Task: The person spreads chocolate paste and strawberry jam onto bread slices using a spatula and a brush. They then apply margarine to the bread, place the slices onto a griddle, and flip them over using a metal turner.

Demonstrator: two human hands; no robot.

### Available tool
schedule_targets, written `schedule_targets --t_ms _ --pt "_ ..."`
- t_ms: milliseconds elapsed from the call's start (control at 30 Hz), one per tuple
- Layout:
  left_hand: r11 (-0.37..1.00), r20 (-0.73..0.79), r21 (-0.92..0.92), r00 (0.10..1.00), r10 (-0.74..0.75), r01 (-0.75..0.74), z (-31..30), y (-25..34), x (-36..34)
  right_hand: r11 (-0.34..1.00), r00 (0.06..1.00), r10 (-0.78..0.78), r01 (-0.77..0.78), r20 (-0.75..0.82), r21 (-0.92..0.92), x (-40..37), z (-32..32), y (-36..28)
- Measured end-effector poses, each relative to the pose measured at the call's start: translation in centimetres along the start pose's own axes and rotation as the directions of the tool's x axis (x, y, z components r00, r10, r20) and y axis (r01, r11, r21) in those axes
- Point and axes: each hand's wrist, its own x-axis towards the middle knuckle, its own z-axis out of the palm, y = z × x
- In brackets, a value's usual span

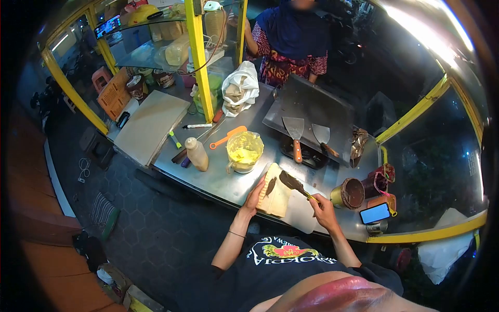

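"Counter (221, 184) before you: what are the biggest things on it?"

"Ahead of you, toward the far side, sits a dark pan (291, 106). Over to your left lies a pale board (150, 125)."

"Where is your bread?"

"Your bread (278, 203) is at the near edge, right in front of you. Whether the counter carries any of its weight, you cannot tell from here. Just beyond it, a little left, stands a jug (244, 167) with yellow spread inside; off to your right is a pot (339, 197) of something dark brown."

"And your fingers?"

"Your left hand (253, 198) grasps the bread along its left side. Your right hand (325, 212) is clenched round the handle of a spreader (292, 183), its blade coated brown and close to the bread."

"Smallest of all?"

"A brown smear (271, 187) on the bread's upper face, near your left fingers."
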Motion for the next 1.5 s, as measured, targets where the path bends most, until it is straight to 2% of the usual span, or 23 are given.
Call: schedule_targets --t_ms 200,300,367,700,900,967,1133,1200,1300,1367,1433,1500 --pt "1.000 0.021 -0.028 1.000 -0.012 0.013 -0.5 -0.2 0.4 0.999 0.998 -0.029 0.030 0.057 -0.020 0.4 0.2 -0.5" --pt "1.000 0.064 -0.026 0.998 0.003 -0.002 -0.6 -0.2 0.5 0.998 0.990 -0.055 0.059 0.127 -0.032 0.8 -0.1 0.2" --pt "1.000 0.076 -0.022 0.997 0.005 -0.003 -0.5 -0.2 0.4 0.998 0.970 -0.020 0.034 0.244 -0.053 1.2 -0.5 0.4" --pt "1.000 0.142 -0.001 0.989 -0.029 0.030 0.0 0.5 0.3 1.000 0.882 -0.009 0.013 0.471 -0.006 3.6 -2.2 1.5" --pt "0.998 0.097 0.043 0.995 -0.038 0.034 -0.5 0.4 0.3 0.999 0.836 -0.011 -0.011 0.549 0.037 3.9 -2.2 1.2" --pt "0.998 0.092 -0.004 0.994 -0.066 0.066 -0.5 0.4 0.3 0.997 0.820 -0.001 -0.040 0.573 0.059 3.9 -1.9 1.7" --pt "0.997 0.067 -0.044 0.996 -0.062 0.065 -0.3 0.6 0.1 0.996 0.815 0.016 -0.066 0.579 0.065 3.4 -1.6 1.0" --pt "0.990 0.004 -0.099 0.995 -0.100 0.099 -0.1 0.8 -0.2 0.995 0.815 0.014 -0.067 0.579 0.070 3.2 -1.3 0.8" --pt "0.975 0.018 -0.154 0.987 -0.159 0.159 -0.1 0.6 -0.1 0.988 0.803 0.015 -0.103 0.596 0.114 2.7 -0.9 1.2" --pt "0.976 -0.012 -0.170 0.990 -0.144 0.139 -0.4 0.3 0.2 0.981 0.843 -0.002 -0.103 0.538 0.165 2.7 -0.9 1.8" --pt "0.961 0.047 -0.243 0.992 -0.120 0.128 -1.5 -0.2 0.6 0.971 0.872 0.012 -0.127 0.489 0.202 2.8 -1.2 2.2" --pt "0.956 0.059 -0.268 0.992 -0.110 0.122 -2.1 -0.8 0.5 0.972 0.929 0.004 -0.090 0.371 0.216 3.0 -1.7 2.6"
